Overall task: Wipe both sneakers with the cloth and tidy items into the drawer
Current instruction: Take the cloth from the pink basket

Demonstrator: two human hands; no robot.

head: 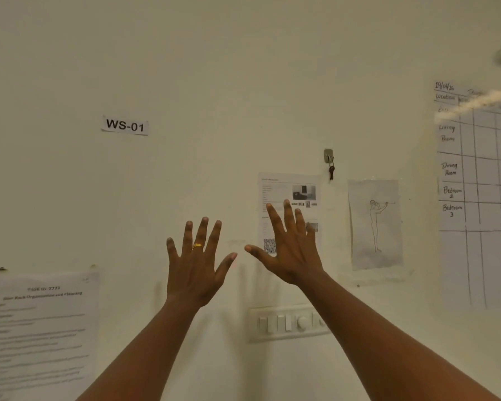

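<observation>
Holding both hands up before a pale wall, you show the backs of your left hand and right hand, fingers spread wide and gripping nothing; the thumb tips are near each other but apart. A gold ring sits on a left finger. Your right fingertips overlap a printed sheet. A key hangs from a hook up and right of them, with a line drawing further right and a handwritten chart beyond. A "WS-01" label is up and left of your left fingers, a task sheet low to their left, and a switch panel below your right fingers. Where the sneakers, cloth and drawer lie, this view cannot tell.
</observation>
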